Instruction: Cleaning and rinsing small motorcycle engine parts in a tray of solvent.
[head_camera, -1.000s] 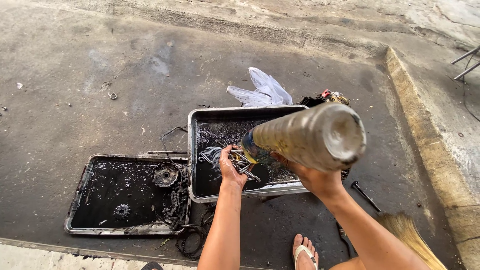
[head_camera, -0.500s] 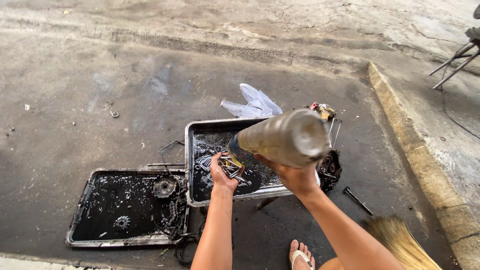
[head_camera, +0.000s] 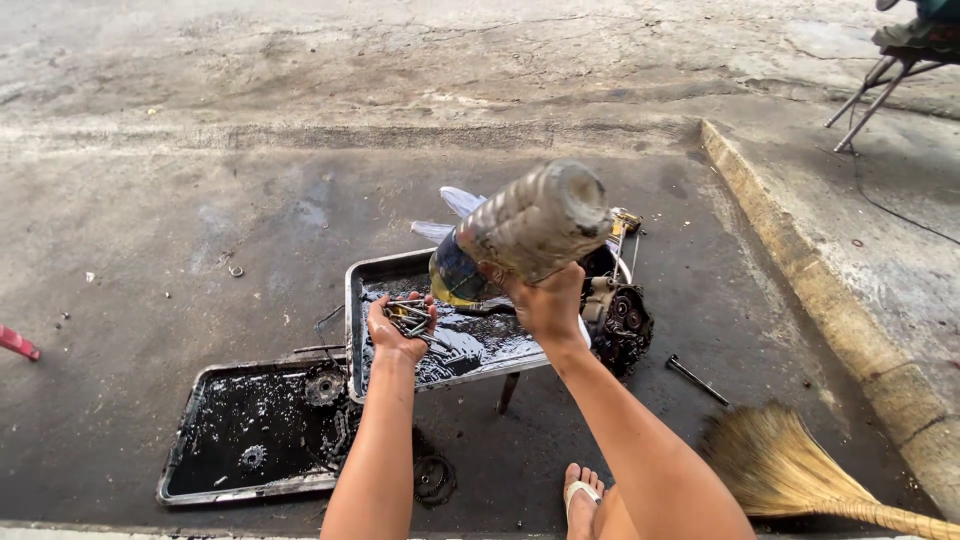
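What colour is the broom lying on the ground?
Straw yellow bristles on the broom, seen in the head view.

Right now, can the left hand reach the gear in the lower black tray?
Probably not freely: the left hand is full of bolts over the upper tray. The gear lies uncovered nearby, nothing blocking it.

Bare forearms, no sleeves; white flip-flop (head_camera: 580, 492).

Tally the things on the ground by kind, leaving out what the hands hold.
Metal trays: 2
Brooms: 1
Engine parts beside the tray: 1
Loose black rods: 1
Plastic bags: 1
Total: 6
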